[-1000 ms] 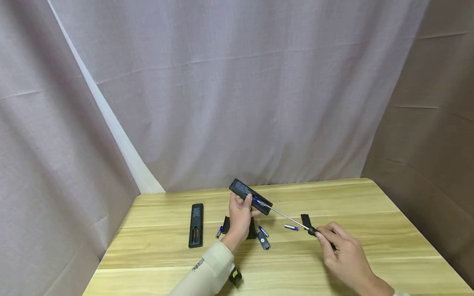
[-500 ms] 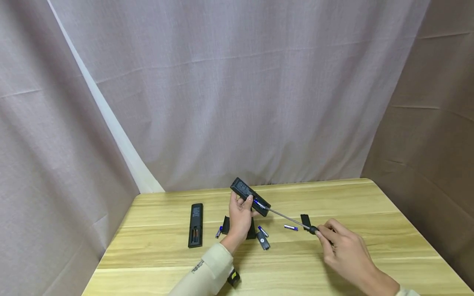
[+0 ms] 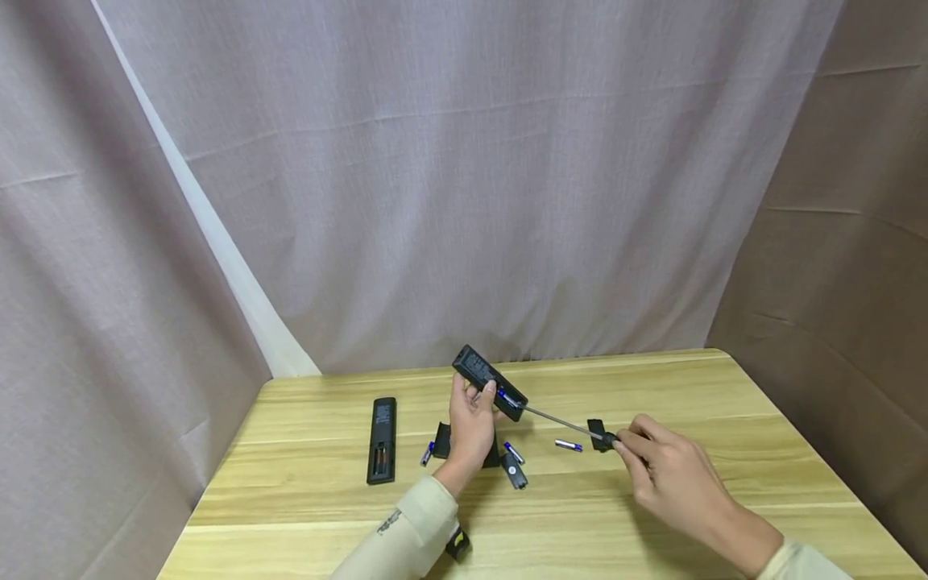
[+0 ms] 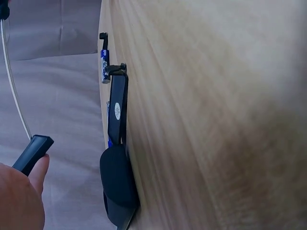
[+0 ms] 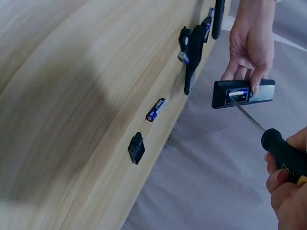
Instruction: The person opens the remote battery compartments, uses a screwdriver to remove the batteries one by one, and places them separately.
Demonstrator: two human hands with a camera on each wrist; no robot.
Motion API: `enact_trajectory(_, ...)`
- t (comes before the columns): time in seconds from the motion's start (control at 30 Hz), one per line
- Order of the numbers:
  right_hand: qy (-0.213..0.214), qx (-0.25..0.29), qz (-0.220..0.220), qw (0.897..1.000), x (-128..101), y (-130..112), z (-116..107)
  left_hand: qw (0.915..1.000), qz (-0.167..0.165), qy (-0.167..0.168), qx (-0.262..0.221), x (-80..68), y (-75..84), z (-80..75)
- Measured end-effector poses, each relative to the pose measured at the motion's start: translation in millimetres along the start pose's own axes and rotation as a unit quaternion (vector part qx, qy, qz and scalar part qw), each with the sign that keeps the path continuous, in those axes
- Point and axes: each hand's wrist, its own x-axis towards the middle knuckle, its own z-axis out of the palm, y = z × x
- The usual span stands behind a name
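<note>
My left hand (image 3: 471, 427) grips a black remote control (image 3: 474, 367) above the table, back side up, thumb across it. In its uncovered compartment lies a blue-and-silver battery (image 5: 238, 93). My right hand (image 3: 674, 475) holds a screwdriver (image 5: 280, 151) by its black handle. The long metal shaft (image 3: 558, 420) reaches left, and its tip is at the battery compartment. Whether the tip touches the battery or the compartment wall, I cannot tell. The left wrist view shows the remote's end (image 4: 36, 151) with the shaft meeting it.
A second remote (image 3: 382, 439) lies at left, batteries showing in its compartment. Loose batteries (image 3: 569, 445) and battery covers (image 3: 515, 472) lie around the middle. Under my left wrist is a black object (image 3: 442, 441), partly hidden. A black-and-yellow item (image 3: 457, 541) sits by my sleeve.
The right hand and screwdriver handle have risen slightly, so the shaft lies a little flatter. The held remote has shifted slightly, its lower end moving left. Both grips stay the same.
</note>
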Motion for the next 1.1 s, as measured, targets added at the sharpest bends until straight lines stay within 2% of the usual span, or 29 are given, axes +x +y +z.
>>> enact_trajectory(0.1, -0.013, 0.02, 0.045, 0.999, 2.2, -2.7, -1.4, 1.0, 0.004, 0.004, 0.004, -0.7, -0.9, 0.7)
enact_trajectory(0.27, -0.025, 0.055, 0.115, 0.991, -2.6, -3.1, -2.3, 0.9991, -0.006, 0.01, -0.04, 0.2, -5.3, 0.2)
enact_trajectory(0.4, -0.022, 0.064, 0.151, 0.986, -13.4, -1.9, 0.9, 0.997, -0.019, 0.011, -0.074, 1.3, -8.3, -1.8)
enact_trajectory(0.57, -0.001, 0.085, 0.187, 0.979, -26.6, -0.7, 7.5, 0.9951, -0.025, 0.012, -0.095, 3.6, -11.0, -2.6)
enact_trajectory(0.8, 0.019, 0.112, 0.228, 0.967, -36.5, -1.4, 14.9, 0.9954, -0.031, 0.021, -0.089, 6.5, -9.1, -1.7)
enact_trajectory(1.1, 0.018, 0.122, 0.267, 0.956, -41.5, -2.5, 17.2, 0.9977, -0.035, 0.008, -0.058, 7.5, -8.5, -2.6)
